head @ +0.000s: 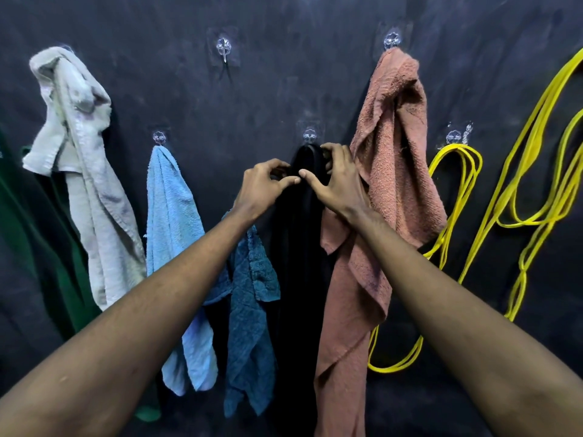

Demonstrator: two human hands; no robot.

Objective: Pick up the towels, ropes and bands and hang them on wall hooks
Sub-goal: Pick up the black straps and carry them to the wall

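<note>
Black towel [296,247], long dark folds, top bunched under a clear hook [309,136], left hand [262,184] and right hand [337,181] both pinching it

Dim, even light; sharp centre, wide-angle bending at edges.

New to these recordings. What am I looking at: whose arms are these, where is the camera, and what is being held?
No machine here: one camera worn on a person's head looks forward at a dark wall with clear hooks. The bare arms are that person's. The left hand and right hand both pinch the top of a black towel just under a hook. Already hanging: a white towel, a light blue towel, a rust towel and yellow bands. The top of a teal towel is hidden behind the left arm. One upper hook is bare.
</note>
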